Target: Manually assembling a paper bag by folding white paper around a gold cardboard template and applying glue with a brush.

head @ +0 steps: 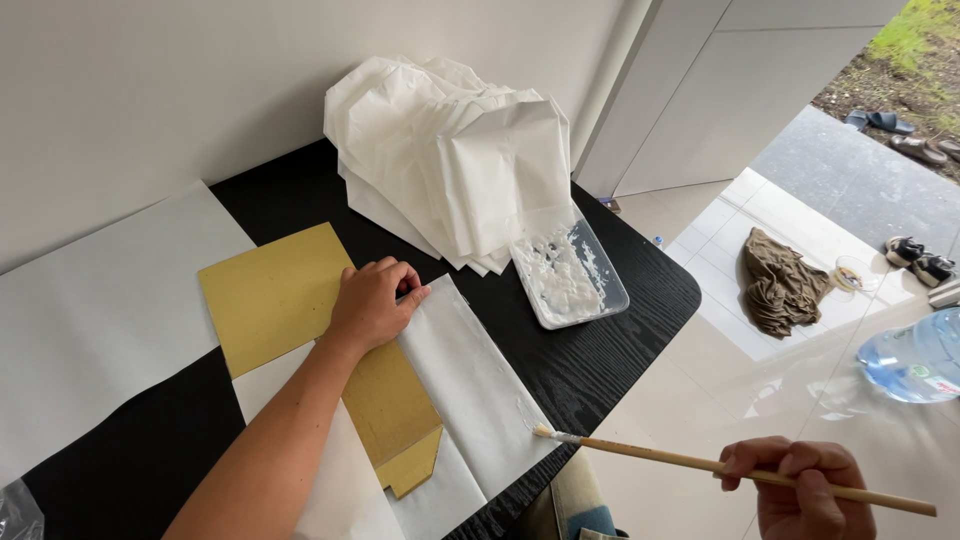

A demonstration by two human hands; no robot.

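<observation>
My left hand (372, 303) rests with curled fingers on a brown cardboard template (275, 295) and presses it onto a white paper sheet (470, 385) lying on the black table (610, 350). My right hand (800, 487) grips the far end of a long wooden brush (690, 462). The bristle tip touches the paper's near right edge, where a wet streak of glue shows. A clear plastic tray of white paste (568, 275) sits beyond the paper, near the table's right edge.
A stack of folded white paper bags (455, 160) stands at the back of the table. A large white sheet (95, 310) covers the left side. On the tiled floor lie a brown cloth (783, 283), a water bottle (915, 357) and shoes (920, 260).
</observation>
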